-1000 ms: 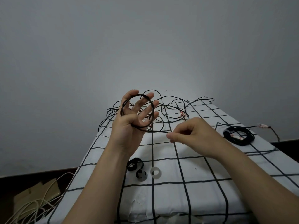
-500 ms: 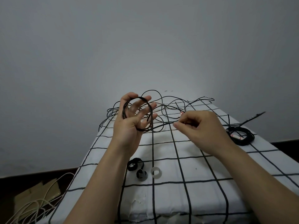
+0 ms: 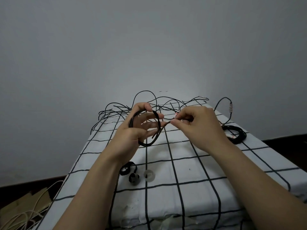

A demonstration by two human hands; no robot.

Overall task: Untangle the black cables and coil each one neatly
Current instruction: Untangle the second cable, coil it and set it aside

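Above the cloth [image 3: 191,173], the right hand [image 3: 201,128] has moved closer, pinching the cable end [image 3: 167,123]; the left hand [image 3: 131,133] grips the coil [image 3: 146,144].

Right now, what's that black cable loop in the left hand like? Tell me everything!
The coil is thin black cable wound in several round loops, roughly upright, hung around the spread fingers of the left hand above the checked cloth. Its loose end runs right, where the right hand pinches it.
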